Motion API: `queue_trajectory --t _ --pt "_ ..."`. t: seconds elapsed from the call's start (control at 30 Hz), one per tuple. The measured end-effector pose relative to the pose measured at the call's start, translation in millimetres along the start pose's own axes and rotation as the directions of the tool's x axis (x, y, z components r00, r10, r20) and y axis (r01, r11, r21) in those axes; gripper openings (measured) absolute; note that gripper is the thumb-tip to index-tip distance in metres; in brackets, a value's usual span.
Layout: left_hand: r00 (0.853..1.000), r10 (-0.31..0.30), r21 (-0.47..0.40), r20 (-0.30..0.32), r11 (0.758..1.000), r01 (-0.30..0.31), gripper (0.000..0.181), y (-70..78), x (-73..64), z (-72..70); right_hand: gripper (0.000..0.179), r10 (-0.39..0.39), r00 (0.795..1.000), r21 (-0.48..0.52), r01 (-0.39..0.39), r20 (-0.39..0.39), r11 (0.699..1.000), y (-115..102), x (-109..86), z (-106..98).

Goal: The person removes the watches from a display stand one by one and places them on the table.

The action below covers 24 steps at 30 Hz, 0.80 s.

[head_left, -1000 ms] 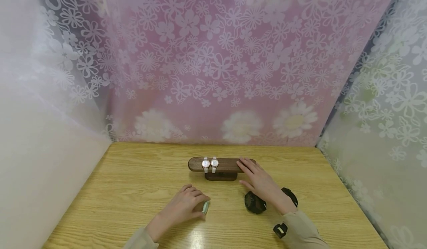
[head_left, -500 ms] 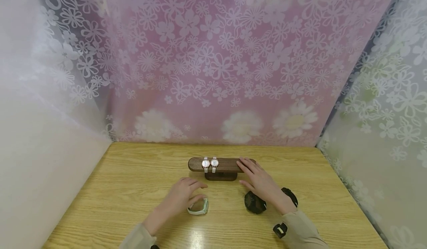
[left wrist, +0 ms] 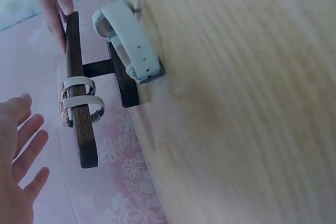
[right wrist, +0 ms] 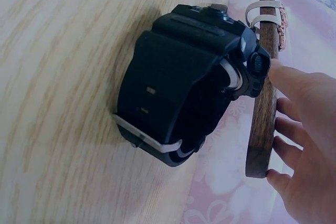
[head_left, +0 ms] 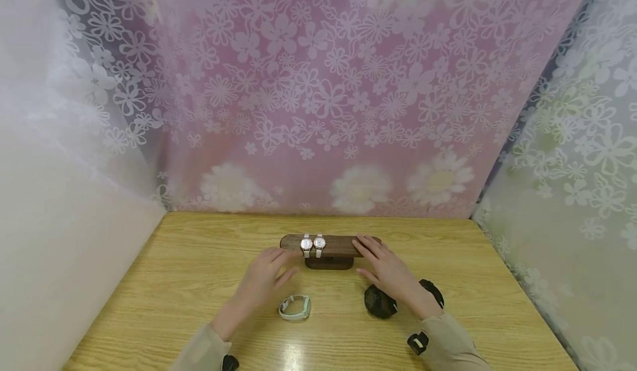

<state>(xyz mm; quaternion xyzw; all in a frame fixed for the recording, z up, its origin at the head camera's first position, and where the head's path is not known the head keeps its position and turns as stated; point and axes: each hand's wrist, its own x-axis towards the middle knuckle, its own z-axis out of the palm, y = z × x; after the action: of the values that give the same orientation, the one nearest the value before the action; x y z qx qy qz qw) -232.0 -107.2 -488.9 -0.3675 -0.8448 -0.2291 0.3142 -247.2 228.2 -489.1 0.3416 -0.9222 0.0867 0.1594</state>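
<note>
A dark wooden watch stand [head_left: 343, 245] holds two watches with pale straps, a left watch [head_left: 306, 244] and a right watch [head_left: 319, 243], near its left end. My left hand [head_left: 261, 277] is raised by that end with nothing in it, fingers extended toward the left watch; the left wrist view shows its fingers [left wrist: 29, 150] spread apart from the bar. On the table in front of the stand lies a mint-green watch [head_left: 296, 308], its strap buckled in a loop. The fingers of my right hand [head_left: 390, 274] rest on the stand's right end, thumb held apart.
A chunky black watch [head_left: 380, 302] lies beneath my right forearm, with another black watch [head_left: 432, 292] to its right. Black straps sit at both cuffs. Flowered curtains [head_left: 318, 111] enclose the wooden table [head_left: 189, 249] at the back and sides.
My left hand let go of the mint-green watch, leaving it on the table, and moved forward to the stand's left end. My right hand has stayed put on the stand.
</note>
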Motion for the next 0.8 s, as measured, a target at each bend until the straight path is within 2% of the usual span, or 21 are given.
queue_trajectory --t 0.2,0.33,0.57,0.8 --pt "0.999 -0.009 0.050 -0.040 0.999 0.011 0.040 -10.3 17.6 3.2 0.071 -0.003 1.000 -0.003 0.003 -0.006 1.000 0 -0.2 -1" --pt "0.999 -0.013 0.102 -0.032 0.995 0.017 0.049 -18.1 25.8 8.8 0.071 -0.007 1.000 0.000 0.007 -0.012 1.000 0 -0.3 -2" --pt "0.996 -0.047 0.145 0.070 0.989 0.036 0.055 -28.4 33.5 17.4 0.071 0.005 1.000 -0.005 -0.005 0.001 1.000 0 -0.7 -1" --pt "0.978 -0.085 0.181 0.189 0.982 0.051 0.064 -30.1 39.0 24.7 0.070 -0.014 1.000 0.001 0.014 -0.028 1.000 3 -1.4 4"
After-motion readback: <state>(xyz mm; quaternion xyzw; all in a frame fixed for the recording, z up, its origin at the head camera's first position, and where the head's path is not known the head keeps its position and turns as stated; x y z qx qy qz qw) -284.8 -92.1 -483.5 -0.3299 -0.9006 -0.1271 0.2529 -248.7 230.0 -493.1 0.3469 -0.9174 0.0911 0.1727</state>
